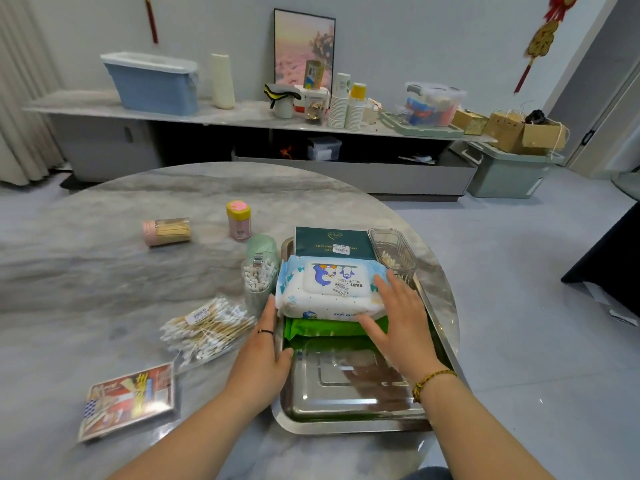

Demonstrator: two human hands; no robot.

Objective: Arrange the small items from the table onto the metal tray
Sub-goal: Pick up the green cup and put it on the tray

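steadying the wipes pack [325, 289], long axis 9-to-3, on the metal tray [346, 403]: my right hand [398, 327] has fingers spread atop, left hand [266, 348] straight-fingered at its 9 o'clock end.

A round marble table [104, 265] stands on a pale, glossy floor [519, 289]. Behind it, a low cluttered sideboard [104, 147] lines a grey wall [86, 22]. A cream curtain [17, 98] hangs at left.

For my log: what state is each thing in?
Tray: on table, part filled.
Wipes pack: in tray, lid closed.
Green pack: in tray.
Toothpick jar: on its side.
Pink bottle: upright, capped.
Swab bag: on table.
Left hand: open, at tray rim.
Right hand: open, on wipes pack.
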